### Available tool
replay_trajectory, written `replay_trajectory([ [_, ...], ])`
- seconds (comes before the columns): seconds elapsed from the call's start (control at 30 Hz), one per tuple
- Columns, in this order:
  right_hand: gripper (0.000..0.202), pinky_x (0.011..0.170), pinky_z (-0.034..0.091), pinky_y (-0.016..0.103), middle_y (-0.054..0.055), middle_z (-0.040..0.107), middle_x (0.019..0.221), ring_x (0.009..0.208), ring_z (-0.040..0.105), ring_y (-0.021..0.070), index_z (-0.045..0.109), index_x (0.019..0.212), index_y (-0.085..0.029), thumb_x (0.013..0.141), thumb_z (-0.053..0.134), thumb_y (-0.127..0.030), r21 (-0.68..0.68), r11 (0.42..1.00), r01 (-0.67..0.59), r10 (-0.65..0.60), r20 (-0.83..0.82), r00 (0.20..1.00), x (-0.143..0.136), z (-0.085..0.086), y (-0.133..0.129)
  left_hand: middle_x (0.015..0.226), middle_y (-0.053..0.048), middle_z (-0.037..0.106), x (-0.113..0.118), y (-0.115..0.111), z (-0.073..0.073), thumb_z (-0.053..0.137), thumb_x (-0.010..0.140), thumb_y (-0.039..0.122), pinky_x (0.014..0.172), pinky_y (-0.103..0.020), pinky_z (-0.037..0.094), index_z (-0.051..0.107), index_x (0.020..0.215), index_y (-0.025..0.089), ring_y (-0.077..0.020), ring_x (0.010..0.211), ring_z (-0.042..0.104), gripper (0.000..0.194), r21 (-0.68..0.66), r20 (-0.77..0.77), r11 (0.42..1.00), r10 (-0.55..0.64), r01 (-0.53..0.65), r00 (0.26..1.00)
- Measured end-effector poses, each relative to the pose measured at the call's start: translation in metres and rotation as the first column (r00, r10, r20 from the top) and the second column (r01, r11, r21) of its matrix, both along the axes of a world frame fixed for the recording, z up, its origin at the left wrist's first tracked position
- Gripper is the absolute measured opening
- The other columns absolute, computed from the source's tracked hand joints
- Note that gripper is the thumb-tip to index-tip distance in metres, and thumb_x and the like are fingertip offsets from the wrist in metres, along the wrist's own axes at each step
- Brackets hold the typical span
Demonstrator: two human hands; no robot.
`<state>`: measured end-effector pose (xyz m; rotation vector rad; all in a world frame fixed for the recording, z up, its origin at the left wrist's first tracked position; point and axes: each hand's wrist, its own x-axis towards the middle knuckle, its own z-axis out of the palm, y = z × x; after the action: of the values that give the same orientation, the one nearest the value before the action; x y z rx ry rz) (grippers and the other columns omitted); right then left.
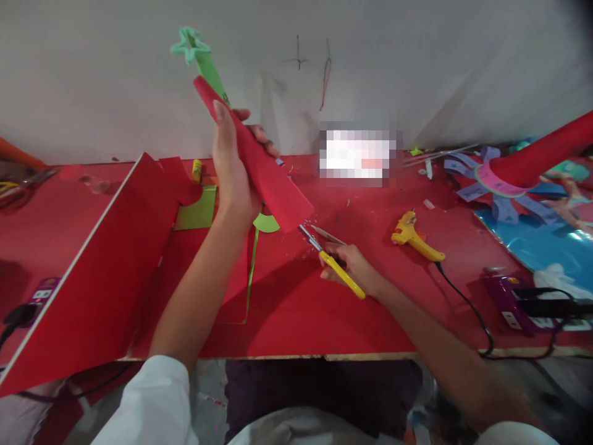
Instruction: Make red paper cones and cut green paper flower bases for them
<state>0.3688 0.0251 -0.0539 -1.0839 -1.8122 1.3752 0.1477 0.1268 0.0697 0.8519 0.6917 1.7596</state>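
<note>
My left hand (234, 167), raised over the table, is closed round a long red rolled or folded piece (264, 167) that slants down to the right. Behind its upper end rises a green strip (209, 71) topped by a mint-green star (189, 46). Yellow-handled scissors (343, 275) are in my right hand (354, 269), their blades pointing up and left at the lower end of the red piece. Whether the blades touch it I cannot tell. A pale thin stick or pencil (328, 235) lies by my right fingers.
To the right are a yellow glue gun (417, 240) with a black cord, a purple power strip (504, 303) and a red tube (546, 151) with a pink collar. A large red board (88, 272) stands tilted at left, near green paper (197, 213) and a glue stick (197, 170).
</note>
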Motion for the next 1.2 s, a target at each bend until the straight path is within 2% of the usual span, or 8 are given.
replay_trajectory([
  [0.1,0.055,0.049,0.035,0.025,-0.002,0.050,0.076,0.060,0.043,0.0118,0.056,0.075,-0.023,0.079,0.087,-0.068,-0.026,0.999,0.038,-0.041,-0.112,0.993,-0.004,-0.005,-0.006,0.080,-0.001,0.066,0.013,-0.011,-0.002,0.083,0.088,0.069,0.073,-0.035,0.053,0.066,0.098,0.030,-0.0225,0.082,0.070,0.044,0.004,-0.059,1.000,-0.018,0.019,0.998],
  [0.2,0.052,0.047,0.037,0.026,0.000,0.054,0.081,0.057,0.045,0.0103,0.059,0.078,-0.022,0.081,0.087,-0.067,-0.051,0.995,0.086,-0.095,-0.216,0.972,-0.005,-0.011,-0.010,0.083,-0.003,0.068,0.021,-0.016,-0.005,0.088,0.084,0.068,0.074,-0.038,0.056,0.066,0.100,0.031,-0.0278,0.091,0.075,0.046,-0.045,-0.104,0.997,-0.059,0.055,0.993],
  [0.33,0.051,0.042,0.035,0.026,-0.007,0.048,0.064,0.046,0.042,0.0095,0.058,0.083,-0.024,0.085,0.084,-0.069,-0.134,0.985,0.106,-0.139,-0.269,0.953,-0.006,-0.019,-0.011,0.087,-0.003,0.071,0.028,-0.018,-0.013,0.082,0.093,0.060,0.082,-0.038,0.060,0.065,0.105,0.028,-0.0275,0.101,0.078,0.038,-0.013,-0.083,0.985,-0.172,0.172,0.982],
  [0.43,0.055,0.039,0.033,0.025,-0.008,0.047,0.059,0.041,0.040,0.0090,0.056,0.084,-0.025,0.084,0.082,-0.073,-0.169,0.977,0.131,-0.177,-0.295,0.939,-0.008,-0.023,-0.009,0.090,-0.002,0.073,0.035,-0.020,-0.017,0.079,0.099,0.052,0.087,-0.037,0.063,0.064,0.109,0.027,-0.0260,0.105,0.079,0.031,-0.006,-0.074,0.971,-0.239,0.239,0.968],
  [0.63,0.051,0.041,0.036,0.026,-0.007,0.051,0.059,0.040,0.046,0.0100,0.059,0.081,-0.024,0.085,0.082,-0.070,-0.138,0.977,0.164,-0.200,-0.314,0.928,-0.011,-0.027,-0.010,0.095,-0.003,0.077,0.054,-0.033,-0.023,0.094,0.082,0.055,0.079,-0.036,0.066,0.064,0.111,0.026,-0.0260,0.094,0.081,0.051,-0.118,-0.061,0.948,-0.303,0.295,0.951],
  [0.8,0.060,0.036,0.039,0.024,-0.009,0.049,0.057,0.036,0.049,0.0101,0.056,0.081,-0.024,0.079,0.084,-0.078,-0.163,0.967,0.197,-0.242,-0.334,0.911,-0.016,-0.023,-0.014,0.093,-0.001,0.075,0.071,-0.047,-0.036,0.097,0.077,0.056,0.077,-0.032,0.065,0.061,0.116,0.027,-0.0215,0.085,0.080,0.060,-0.221,-0.055,0.929,-0.317,0.298,0.947],
  [1.03,0.067,0.032,0.039,0.024,-0.009,0.047,0.051,0.035,0.045,0.0101,0.054,0.082,-0.025,0.081,0.075,-0.088,-0.153,0.950,0.273,-0.311,-0.358,0.880,-0.019,-0.029,-0.013,0.105,-0.004,0.073,0.094,-0.064,-0.062,0.097,0.079,0.050,0.083,-0.031,0.063,0.064,0.111,0.025,-0.0191,0.093,0.075,0.053,-0.267,-0.141,0.933,-0.285,0.241,0.948],
  [1.2,0.068,0.032,0.040,0.024,-0.009,0.048,0.053,0.035,0.045,0.0096,0.047,0.082,-0.026,0.079,0.077,-0.087,-0.199,0.953,0.229,-0.292,-0.392,0.872,-0.021,-0.031,-0.011,0.102,-0.004,0.073,0.095,-0.064,-0.062,0.095,0.080,0.054,0.080,-0.033,0.063,0.066,0.107,0.024,-0.0193,0.088,0.074,0.049,-0.272,-0.091,0.935,-0.262,0.229,0.961],
])
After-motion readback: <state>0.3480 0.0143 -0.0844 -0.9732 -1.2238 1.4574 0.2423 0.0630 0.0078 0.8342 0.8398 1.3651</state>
